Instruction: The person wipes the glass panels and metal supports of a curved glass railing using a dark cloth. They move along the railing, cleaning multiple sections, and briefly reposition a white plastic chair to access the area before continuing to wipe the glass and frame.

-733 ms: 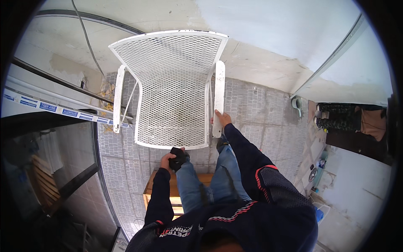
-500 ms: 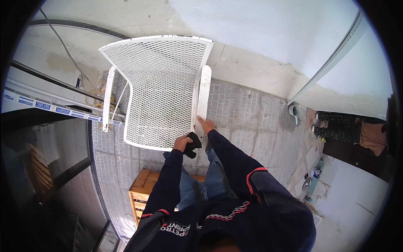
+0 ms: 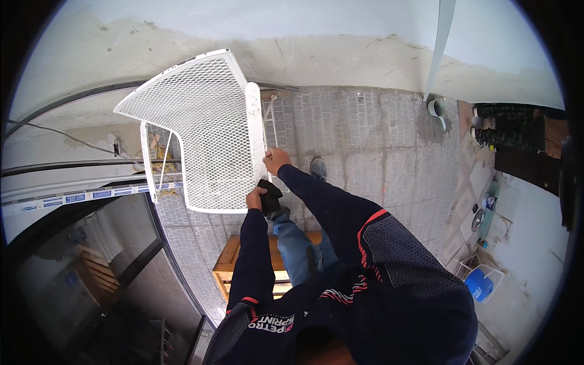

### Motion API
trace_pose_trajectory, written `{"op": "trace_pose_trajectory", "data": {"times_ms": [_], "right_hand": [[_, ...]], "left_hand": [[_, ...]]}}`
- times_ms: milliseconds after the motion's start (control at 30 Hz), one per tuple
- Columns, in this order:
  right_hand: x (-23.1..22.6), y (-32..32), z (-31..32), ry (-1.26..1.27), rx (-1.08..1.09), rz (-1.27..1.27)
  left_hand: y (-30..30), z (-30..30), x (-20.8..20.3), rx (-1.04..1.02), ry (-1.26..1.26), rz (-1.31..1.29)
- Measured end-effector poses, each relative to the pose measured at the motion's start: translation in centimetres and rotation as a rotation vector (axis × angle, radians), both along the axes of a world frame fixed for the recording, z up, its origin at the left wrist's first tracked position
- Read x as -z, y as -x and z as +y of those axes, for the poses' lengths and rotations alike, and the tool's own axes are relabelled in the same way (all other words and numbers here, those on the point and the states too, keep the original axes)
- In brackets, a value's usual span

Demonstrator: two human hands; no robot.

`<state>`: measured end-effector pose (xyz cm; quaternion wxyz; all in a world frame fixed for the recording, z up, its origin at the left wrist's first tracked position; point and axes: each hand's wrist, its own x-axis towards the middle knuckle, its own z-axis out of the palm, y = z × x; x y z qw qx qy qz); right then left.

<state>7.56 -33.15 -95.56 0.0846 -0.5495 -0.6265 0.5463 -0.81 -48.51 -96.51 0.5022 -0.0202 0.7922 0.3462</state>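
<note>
In front of me stands a white metal mesh chair (image 3: 213, 137) with flat armrests and chipped paint on its top edge. My left hand (image 3: 255, 198) is closed on a soft-looking black thing (image 3: 269, 190), perhaps a cloth or glove, held by the chair's front right corner. My right hand (image 3: 277, 160) is at the outer edge of the right armrest (image 3: 255, 131), its fingers curled together against it. Whatever those fingertips pinch is hidden or too small to name.
Behind me is a slatted wooden bench (image 3: 230, 255). A glass-panelled frame (image 3: 152, 225) runs along the left. Stone paving (image 3: 365, 152) lies to the right, with a pale dipper (image 3: 436, 109) by the wall. Hanging clothes (image 3: 517, 128) and a blue container (image 3: 479, 283) are farther right.
My view has shifted right, and I have stepped toward the chair's right side. My right hand has changed from a spread hold on the armrest to curled fingers at its outer edge. The black thing stays in my left.
</note>
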Motion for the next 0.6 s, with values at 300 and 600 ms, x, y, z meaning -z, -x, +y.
{"op": "trace_pose_trajectory", "data": {"times_ms": [300, 600], "right_hand": [[3.2, -1.1, -0.4, 0.224, 0.126, 0.026], [8.3, -8.4, 1.3, 0.345, 0.122, 0.051]], "left_hand": [[-0.7, -0.1, 1.7, 0.143, -0.074, 0.010], [-2.5, -1.1, -0.7, 0.678, -0.004, 0.258]]}}
